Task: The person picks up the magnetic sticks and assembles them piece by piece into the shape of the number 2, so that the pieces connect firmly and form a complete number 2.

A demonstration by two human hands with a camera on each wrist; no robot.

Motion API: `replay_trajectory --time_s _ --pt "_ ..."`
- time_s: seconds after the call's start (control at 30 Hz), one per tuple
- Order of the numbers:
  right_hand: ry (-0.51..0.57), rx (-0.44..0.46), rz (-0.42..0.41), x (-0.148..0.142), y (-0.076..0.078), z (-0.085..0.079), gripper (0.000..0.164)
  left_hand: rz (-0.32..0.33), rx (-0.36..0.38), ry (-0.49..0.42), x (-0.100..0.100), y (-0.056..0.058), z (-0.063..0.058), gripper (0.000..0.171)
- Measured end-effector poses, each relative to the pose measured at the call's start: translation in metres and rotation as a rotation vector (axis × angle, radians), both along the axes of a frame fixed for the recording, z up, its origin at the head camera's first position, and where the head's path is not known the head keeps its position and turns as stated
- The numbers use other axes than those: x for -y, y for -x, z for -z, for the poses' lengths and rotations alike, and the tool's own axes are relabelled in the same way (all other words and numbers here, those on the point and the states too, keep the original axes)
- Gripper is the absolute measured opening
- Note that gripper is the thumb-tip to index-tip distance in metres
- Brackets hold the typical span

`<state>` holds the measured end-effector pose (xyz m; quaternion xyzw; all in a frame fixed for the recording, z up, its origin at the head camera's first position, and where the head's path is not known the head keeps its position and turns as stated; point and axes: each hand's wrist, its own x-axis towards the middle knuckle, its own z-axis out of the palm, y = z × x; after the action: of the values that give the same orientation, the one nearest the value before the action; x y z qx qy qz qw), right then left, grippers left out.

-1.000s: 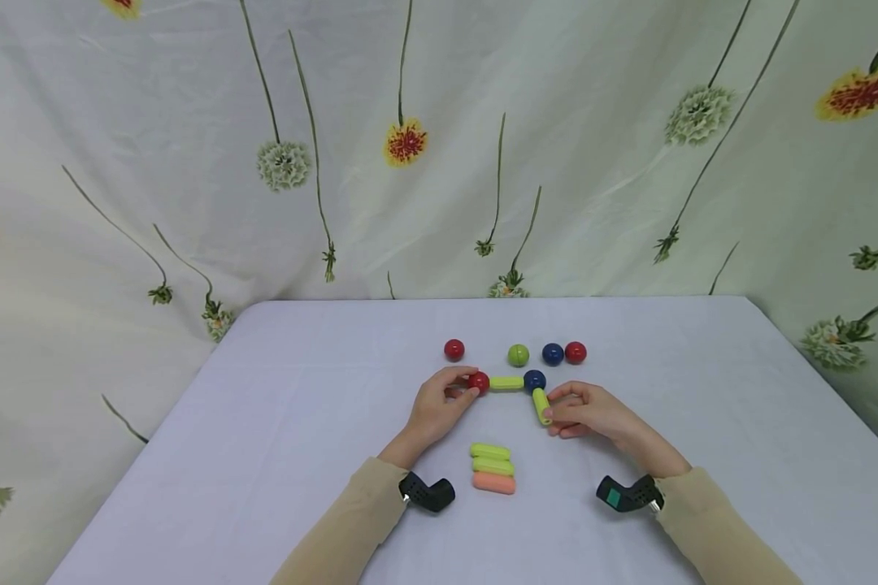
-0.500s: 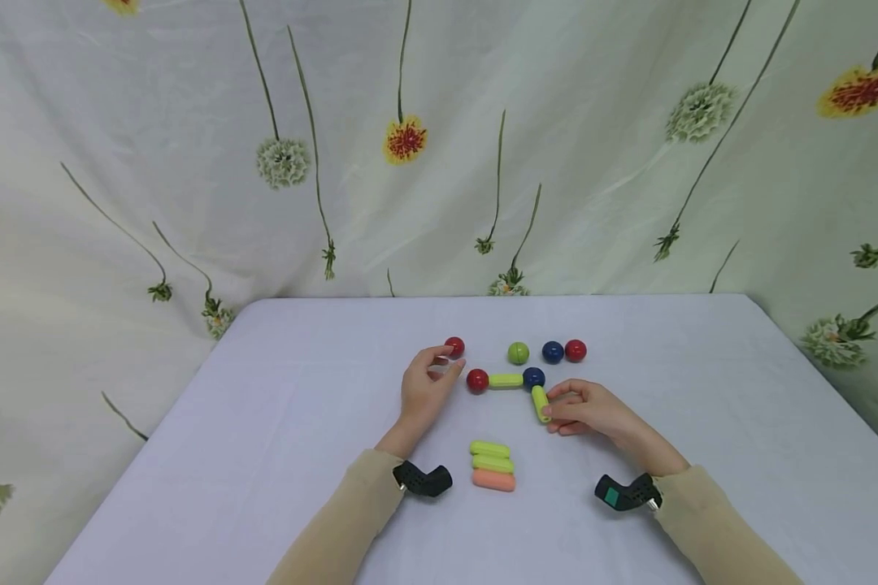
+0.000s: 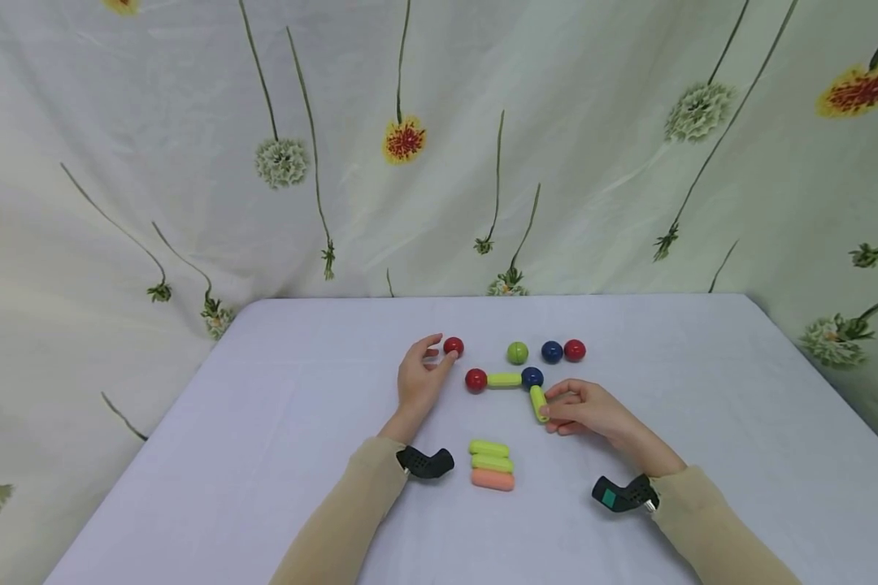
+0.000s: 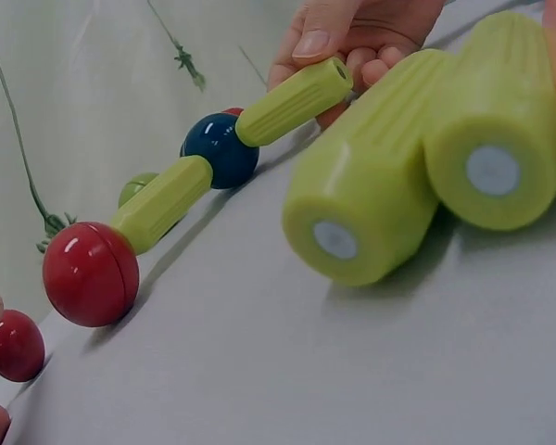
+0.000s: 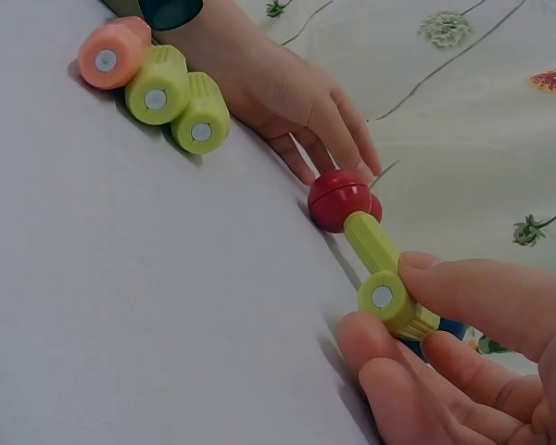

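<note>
My right hand [image 3: 581, 408] pinches a yellow-green magnetic stick [image 3: 538, 404] between thumb and fingers; its free end with a metal disc shows in the right wrist view. That stick joins a dark blue ball [image 3: 532, 377], from which a second yellow-green stick [image 3: 504, 379] runs left to a red ball [image 3: 475, 380]. Beyond this joined piece, my left hand [image 3: 419, 380] is at a loose red ball [image 3: 453, 347], with its thumb tip overlapping the ball's near side and its fingers spread at the left of it.
Behind the joined piece sit a green ball [image 3: 517, 353], a blue ball [image 3: 552, 352] and another red ball [image 3: 574, 350]. Nearer me, two yellow-green sticks [image 3: 489, 448] and an orange stick [image 3: 493, 479] lie side by side on the white-covered table [image 3: 278, 422].
My left hand has let go of the joined red ball and moved back and left to the loose red ball. The right hand stays at its stick.
</note>
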<state>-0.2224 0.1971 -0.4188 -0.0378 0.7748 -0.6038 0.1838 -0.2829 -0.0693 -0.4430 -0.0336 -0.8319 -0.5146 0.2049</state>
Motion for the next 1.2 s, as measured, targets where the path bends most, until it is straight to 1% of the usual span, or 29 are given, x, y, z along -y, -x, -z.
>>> replay_trajectory --time_s 0.17,0.37,0.5,0.67,0.8,1.03,1.2 --pt "-0.008 -0.009 0.001 0.0009 -0.0006 -0.0003 0.045 0.015 0.004 0.037 0.0003 0.0025 0.0004 0.043" --pt "-0.024 -0.019 0.004 0.0025 -0.0004 0.0004 0.045 0.017 0.031 0.078 0.0004 0.0050 -0.0012 0.043" --pt "-0.024 -0.017 0.008 0.0027 -0.0001 0.0011 0.044 0.034 0.041 0.128 0.0002 0.0053 -0.0011 0.042" --pt "-0.020 -0.018 0.012 0.0026 0.0003 0.0014 0.045 0.058 0.032 0.191 -0.0008 0.0057 -0.0003 0.041" --pt "-0.030 -0.018 0.014 0.0034 -0.0002 0.0017 0.045 0.052 0.034 0.198 -0.0021 0.0048 -0.0005 0.039" --pt "-0.035 -0.016 0.015 0.0073 -0.0021 0.0017 0.046 0.034 0.026 0.167 -0.0033 0.0043 -0.0015 0.033" --pt "-0.036 -0.020 0.030 0.0094 -0.0032 0.0009 0.046 0.031 0.029 0.148 -0.0037 0.0038 -0.0008 0.032"
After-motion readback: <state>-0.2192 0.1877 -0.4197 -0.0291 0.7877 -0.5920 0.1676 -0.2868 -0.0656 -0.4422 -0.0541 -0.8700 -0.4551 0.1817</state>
